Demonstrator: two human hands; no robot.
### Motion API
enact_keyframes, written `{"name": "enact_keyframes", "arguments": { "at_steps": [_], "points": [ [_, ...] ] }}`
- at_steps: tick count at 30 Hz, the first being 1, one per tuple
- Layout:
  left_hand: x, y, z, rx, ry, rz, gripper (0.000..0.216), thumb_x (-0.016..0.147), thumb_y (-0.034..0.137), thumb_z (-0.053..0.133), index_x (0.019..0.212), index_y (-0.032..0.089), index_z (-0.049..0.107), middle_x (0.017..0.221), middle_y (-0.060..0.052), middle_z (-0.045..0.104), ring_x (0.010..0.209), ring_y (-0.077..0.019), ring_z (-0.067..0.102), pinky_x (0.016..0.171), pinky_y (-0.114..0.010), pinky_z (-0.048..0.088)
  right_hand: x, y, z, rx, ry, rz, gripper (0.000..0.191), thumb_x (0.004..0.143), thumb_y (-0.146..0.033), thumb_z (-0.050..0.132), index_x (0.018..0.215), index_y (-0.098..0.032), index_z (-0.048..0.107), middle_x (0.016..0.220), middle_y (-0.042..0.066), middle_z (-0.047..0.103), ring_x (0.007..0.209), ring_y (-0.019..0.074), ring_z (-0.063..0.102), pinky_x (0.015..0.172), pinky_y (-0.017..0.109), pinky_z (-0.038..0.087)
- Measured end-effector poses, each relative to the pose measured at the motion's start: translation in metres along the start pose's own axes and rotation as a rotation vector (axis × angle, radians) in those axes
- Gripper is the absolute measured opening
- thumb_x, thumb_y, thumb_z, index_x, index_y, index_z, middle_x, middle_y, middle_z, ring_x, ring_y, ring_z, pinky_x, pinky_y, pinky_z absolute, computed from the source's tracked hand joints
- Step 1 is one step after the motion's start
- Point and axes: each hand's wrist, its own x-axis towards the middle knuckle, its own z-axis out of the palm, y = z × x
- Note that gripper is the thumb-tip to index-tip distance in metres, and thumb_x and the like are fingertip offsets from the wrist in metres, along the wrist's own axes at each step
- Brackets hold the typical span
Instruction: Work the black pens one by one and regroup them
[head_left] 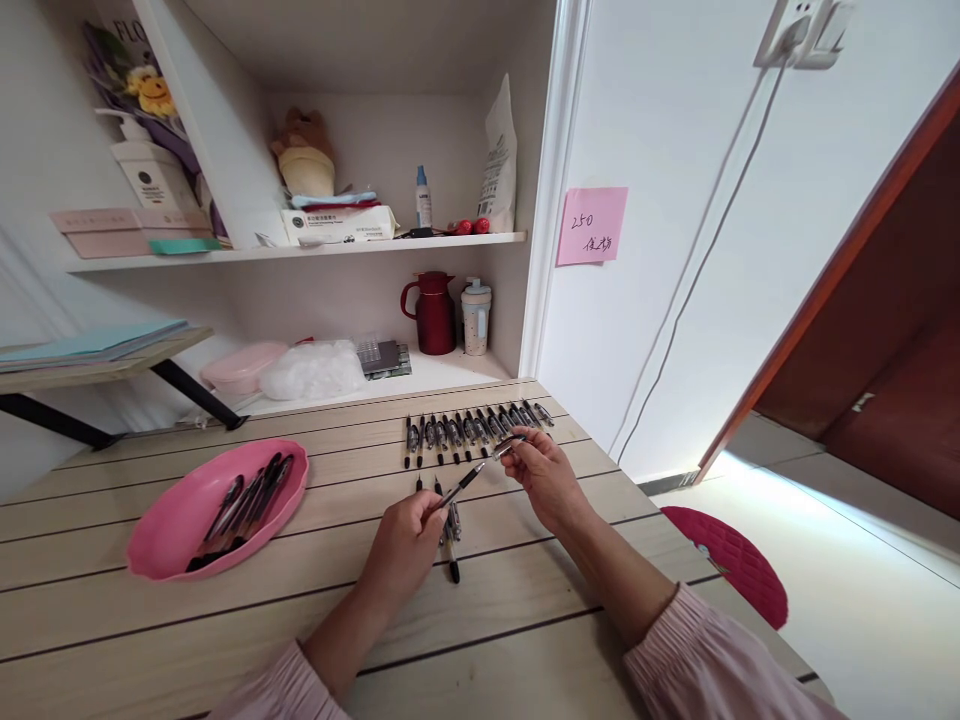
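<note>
My left hand (406,543) is closed around a pen (463,484), its tip pointing up and to the right. Pinched in my right hand (541,472) is a pen cap (504,449), held just beyond that tip with a small gap between the two. Below my left hand, a few more pens (450,553) lie on the table, partly hidden by the fingers. Behind both hands runs a row of several black pens and caps (456,437), side by side. To the left, a pink bowl (146,530) holds several dark pens (251,507).
The slatted wooden table (315,610) meets a white shelf unit (360,250) at the back. On its lower shelf stand a red jug (436,315) and a light cup (476,318), beside a clear plastic bag (315,370). A red stool (731,560) is at the right edge.
</note>
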Motion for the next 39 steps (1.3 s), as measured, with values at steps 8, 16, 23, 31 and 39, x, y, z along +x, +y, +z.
{"name": "enact_keyframes", "arguments": {
  "at_steps": [8,16,23,31,39],
  "points": [
    [0.0,0.0,0.001,0.017,-0.013,0.002,0.022,0.074,0.032,0.042,0.066,0.018,0.058,0.058,0.003,0.052,0.056,-0.0124,0.047,0.053,-0.022,0.034,-0.001,0.003,0.002,-0.049,-0.091,-0.034,0.033,0.064,-0.033,0.066,0.09,-0.018,0.055,0.063,-0.003,0.057,0.054,0.0079,0.052,0.05,0.021,0.04],
    [-0.001,0.001,0.0,-0.011,-0.042,0.004,0.024,0.075,0.03,0.042,0.075,0.018,0.062,0.065,0.0,0.059,0.063,-0.0155,0.052,0.058,-0.023,0.037,-0.01,0.009,0.008,-0.093,-0.275,0.065,0.034,0.058,-0.033,0.072,0.084,-0.016,0.059,0.056,-0.004,0.055,0.051,0.008,0.052,0.048,0.02,0.039],
    [-0.002,0.003,-0.001,0.021,-0.031,0.087,0.024,0.076,0.027,0.042,0.075,0.018,0.064,0.066,-0.001,0.06,0.064,-0.0163,0.053,0.059,-0.023,0.037,-0.013,0.011,0.009,-0.055,-0.341,0.15,0.033,0.056,-0.034,0.073,0.081,-0.016,0.061,0.056,-0.003,0.057,0.051,0.0077,0.052,0.049,0.019,0.039],
    [-0.003,0.001,-0.002,0.102,0.004,0.164,0.024,0.077,0.023,0.04,0.074,0.018,0.063,0.067,-0.003,0.059,0.066,-0.0167,0.052,0.06,-0.025,0.036,-0.02,0.015,0.016,-0.015,-0.34,0.139,0.032,0.057,-0.035,0.073,0.079,-0.016,0.06,0.054,-0.004,0.056,0.05,0.0077,0.052,0.049,0.02,0.04],
    [-0.002,0.004,-0.001,0.116,0.007,0.175,0.023,0.078,0.024,0.041,0.073,0.018,0.063,0.069,-0.002,0.057,0.068,-0.0167,0.053,0.063,-0.025,0.038,-0.021,0.012,0.015,-0.062,-0.326,0.128,0.042,0.059,-0.041,0.07,0.09,-0.017,0.057,0.059,-0.003,0.056,0.052,0.0088,0.054,0.049,0.021,0.04]
  ]
}}
